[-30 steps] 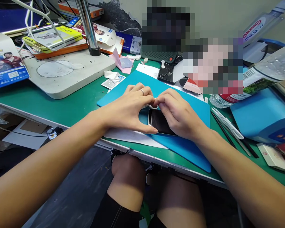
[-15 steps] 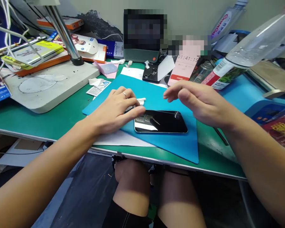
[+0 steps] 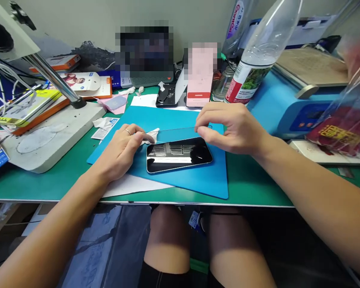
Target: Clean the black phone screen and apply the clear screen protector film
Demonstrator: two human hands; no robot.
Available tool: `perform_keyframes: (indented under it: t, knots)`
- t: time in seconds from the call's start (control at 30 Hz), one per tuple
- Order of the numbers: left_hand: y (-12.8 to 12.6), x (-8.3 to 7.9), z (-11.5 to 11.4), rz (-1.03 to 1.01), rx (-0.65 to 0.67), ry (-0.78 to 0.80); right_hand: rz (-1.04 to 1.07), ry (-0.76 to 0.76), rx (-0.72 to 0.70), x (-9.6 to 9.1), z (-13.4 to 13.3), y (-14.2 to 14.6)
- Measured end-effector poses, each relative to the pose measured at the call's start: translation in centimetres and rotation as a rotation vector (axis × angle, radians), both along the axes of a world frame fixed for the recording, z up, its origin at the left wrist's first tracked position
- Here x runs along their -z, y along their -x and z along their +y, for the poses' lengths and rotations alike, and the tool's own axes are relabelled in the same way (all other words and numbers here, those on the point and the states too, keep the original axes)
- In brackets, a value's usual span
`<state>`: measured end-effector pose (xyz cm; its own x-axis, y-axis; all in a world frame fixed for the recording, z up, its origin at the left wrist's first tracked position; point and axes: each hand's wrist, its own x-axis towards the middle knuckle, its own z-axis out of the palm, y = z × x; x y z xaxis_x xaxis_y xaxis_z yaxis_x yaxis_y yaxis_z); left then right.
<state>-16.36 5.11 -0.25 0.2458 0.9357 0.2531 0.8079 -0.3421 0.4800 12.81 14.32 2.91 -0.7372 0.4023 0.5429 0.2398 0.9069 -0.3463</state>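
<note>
A black phone [image 3: 179,154] lies screen-up on a blue mat [image 3: 195,178] on the green bench. Just above the phone's far edge hangs a thin clear glass sheet [image 3: 177,129], held level. My right hand [image 3: 232,128] pinches its right end between thumb and fingers. My left hand [image 3: 123,150] rests on the mat at the phone's left end, fingers closed on a small white wipe [image 3: 151,135] and touching the sheet's left end. A ring shows on a left finger.
A microscope stand base [image 3: 45,138] sits at the left, with boxes stacked behind it. A plastic bottle [image 3: 255,60], a blue machine [image 3: 291,108] and a red bag [image 3: 345,124] stand at the right. Paper [image 3: 132,185] lies under the mat's near left corner.
My right hand has come down from the air and taken the clear sheet's right end over the phone. My left hand slid left onto the wipe. The camera has swung right.
</note>
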Motion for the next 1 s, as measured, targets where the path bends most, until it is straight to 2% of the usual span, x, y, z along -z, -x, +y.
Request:
perform_keyframes:
  t: [0.2, 0.33, 0.43, 0.67, 0.73, 0.9, 1.0]
  knots:
    - [0.0, 0.4, 0.0, 0.024, -0.030, -0.075, 0.136, -0.026, 0.068, 1.5, 1.4, 0.2]
    - [-0.4, 0.5, 0.1, 0.086, -0.113, -0.112, 0.147, 0.059, 0.179, 2.0, 2.5, 0.0]
    - [-0.6, 0.6, 0.2, 0.122, -0.192, -0.132, 0.101, 0.137, 0.212, 2.1, 3.0, 0.0]
    - [-0.7, 0.4, 0.0, 0.045, -0.292, -0.197, 0.065, 0.274, 0.332, 1.9, 3.2, 0.3]
    - [-0.7, 0.3, 0.1, 0.021, -0.297, -0.206, 0.004, 0.270, 0.287, 1.8, 3.0, 0.3]
    - [-0.5, 0.3, 0.1, 0.006, -0.304, -0.218, -0.261, 0.190, 0.048, 1.5, 2.1, 0.1]
    - [-0.4, 0.3, 0.1, -0.011, -0.288, -0.223, -0.346, 0.158, 0.000, 1.4, 1.9, -0.1]
